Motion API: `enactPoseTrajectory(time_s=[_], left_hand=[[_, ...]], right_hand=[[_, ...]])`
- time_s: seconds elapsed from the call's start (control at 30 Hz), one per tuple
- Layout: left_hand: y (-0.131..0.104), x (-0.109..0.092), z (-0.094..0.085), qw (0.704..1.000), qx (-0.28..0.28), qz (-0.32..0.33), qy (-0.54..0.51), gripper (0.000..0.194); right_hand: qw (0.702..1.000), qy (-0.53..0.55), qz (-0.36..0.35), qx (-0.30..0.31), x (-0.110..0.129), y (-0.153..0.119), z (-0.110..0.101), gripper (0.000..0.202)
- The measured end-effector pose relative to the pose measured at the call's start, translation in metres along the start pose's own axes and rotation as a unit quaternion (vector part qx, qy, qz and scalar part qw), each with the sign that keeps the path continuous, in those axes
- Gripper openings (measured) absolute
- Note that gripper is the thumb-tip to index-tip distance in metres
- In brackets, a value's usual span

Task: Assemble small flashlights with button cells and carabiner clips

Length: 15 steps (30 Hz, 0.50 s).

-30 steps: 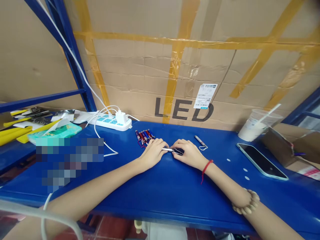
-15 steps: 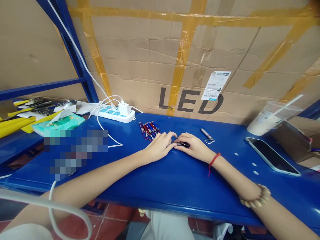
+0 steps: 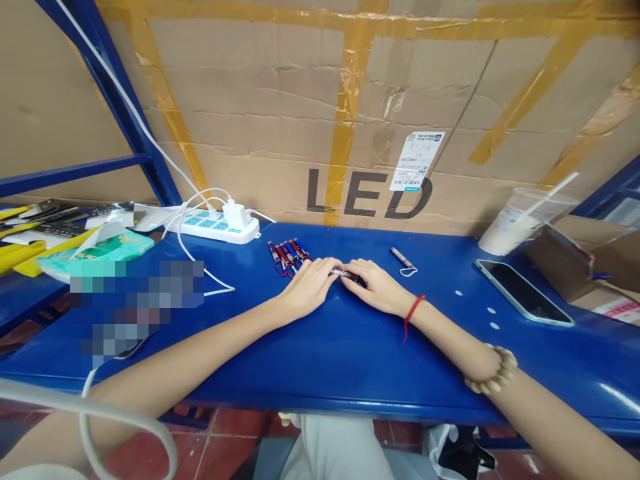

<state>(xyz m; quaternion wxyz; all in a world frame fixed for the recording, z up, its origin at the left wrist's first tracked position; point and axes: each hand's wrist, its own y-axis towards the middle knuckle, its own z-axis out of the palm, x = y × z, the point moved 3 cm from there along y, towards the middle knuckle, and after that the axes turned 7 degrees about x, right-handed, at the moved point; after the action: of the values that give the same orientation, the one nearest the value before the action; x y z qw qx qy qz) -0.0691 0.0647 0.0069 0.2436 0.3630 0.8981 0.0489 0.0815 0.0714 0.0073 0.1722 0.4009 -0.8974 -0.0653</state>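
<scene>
A person's two bare hands meet over a blue table (image 3: pixel 350 373), to the right of a white power strip (image 3: pixel 215 230) and closer to the person than it is. The left hand (image 3: pixel 307 290) pinches the silvery end of a slim pen-shaped tube (image 3: pixel 342 272), fingers curled in with little gap, while the right hand (image 3: pixel 380 287) closes thumb and fingers around its dark end; the fingertips on the far side are hidden. The tube lies nearly level between them, right of the power strip. Between strip and hands rests a fanned cluster of red, blue and purple tubes (image 3: pixel 286 253). Farther right of the strip lies a single looped tube (image 3: pixel 399 256), and well beyond that, a phone (image 3: pixel 523 290) and a plastic cup (image 3: pixel 503 230) with a straw.
</scene>
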Motion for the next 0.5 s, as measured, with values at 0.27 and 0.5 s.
enactPoseTrajectory(time_s=[0.27, 0.5], left_hand=[[0.0008, 0.0034, 0.0006, 1.000, -0.011, -0.014, -0.008, 0.008], [0.0005, 0.0007, 0.0009, 1.000, -0.010, -0.019, 0.001, 0.010]], right_hand=[[1.000, 0.027, 0.001, 0.004, 0.0042, -0.0007, -0.0004, 0.032], [0.999, 0.034, 0.013, -0.003, 0.0031, -0.0017, -0.0033, 0.043]])
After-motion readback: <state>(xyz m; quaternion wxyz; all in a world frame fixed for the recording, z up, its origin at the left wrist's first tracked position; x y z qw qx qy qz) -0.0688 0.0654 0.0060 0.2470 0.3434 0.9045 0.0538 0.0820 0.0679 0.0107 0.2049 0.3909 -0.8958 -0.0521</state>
